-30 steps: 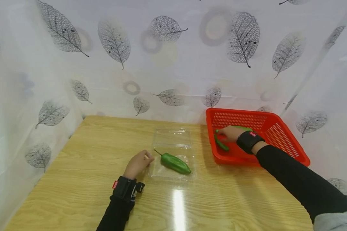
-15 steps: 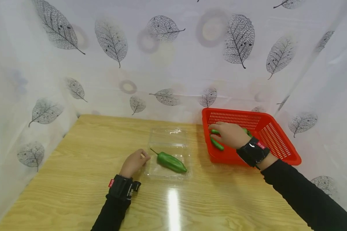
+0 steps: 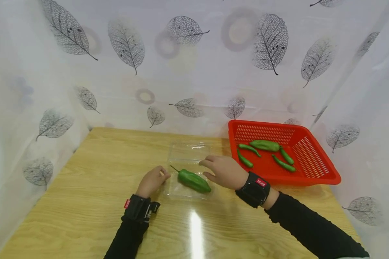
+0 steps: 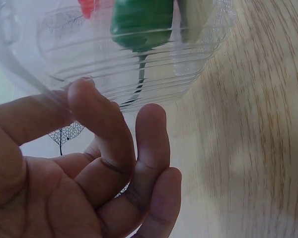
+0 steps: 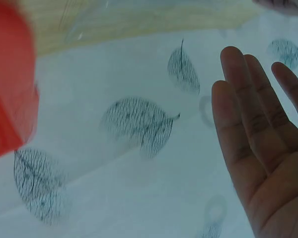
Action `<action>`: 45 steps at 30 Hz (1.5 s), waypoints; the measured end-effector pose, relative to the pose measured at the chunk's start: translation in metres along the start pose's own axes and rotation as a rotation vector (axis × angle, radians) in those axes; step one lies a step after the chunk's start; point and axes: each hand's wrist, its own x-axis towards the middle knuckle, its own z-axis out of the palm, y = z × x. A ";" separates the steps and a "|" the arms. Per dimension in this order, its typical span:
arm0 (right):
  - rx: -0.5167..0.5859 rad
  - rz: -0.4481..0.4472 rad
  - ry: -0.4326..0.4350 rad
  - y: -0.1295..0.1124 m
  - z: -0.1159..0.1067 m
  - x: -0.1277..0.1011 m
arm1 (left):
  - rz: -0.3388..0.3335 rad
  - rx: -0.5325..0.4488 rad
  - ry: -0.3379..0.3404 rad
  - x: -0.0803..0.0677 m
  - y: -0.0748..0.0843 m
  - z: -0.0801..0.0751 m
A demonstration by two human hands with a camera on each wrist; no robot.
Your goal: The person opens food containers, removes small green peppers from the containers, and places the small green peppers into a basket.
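Observation:
A clear plastic clamshell box [image 3: 174, 192] lies on the table with its lid [image 3: 178, 151] folded back. One large green pepper [image 3: 193, 181] rests in it, stem toward the left. My left hand [image 3: 151, 181] is at the box's left edge; in the left wrist view thumb and index finger pinch the plastic rim [image 4: 54, 101], the other fingers bent beside it. Over the right side of the box hovers my right hand [image 3: 226, 172], its straight fingers [image 5: 231, 124] holding nothing in the right wrist view.
A red plastic basket [image 3: 322, 158] stands at the back right, with a large pale green pepper [image 3: 264, 145] and several slim green chilies [image 3: 283, 163] inside. A leaf-print sheet [image 3: 194, 72] hangs behind and beside the wooden table [image 3: 94, 180].
My right hand has come out of the red basket and moved left to the box, leaving the chilies in view. The left hand has stayed at the box's edge.

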 end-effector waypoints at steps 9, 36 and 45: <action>0.053 0.013 -0.146 -0.012 0.047 0.015 | -0.012 -0.003 -0.008 0.001 0.001 0.002; -0.001 0.108 -0.344 -0.005 0.099 0.034 | -0.027 -0.002 -0.008 -0.002 0.003 0.000; 0.023 0.134 -0.391 -0.004 0.107 0.036 | -0.019 -0.002 -0.004 -0.002 0.004 0.000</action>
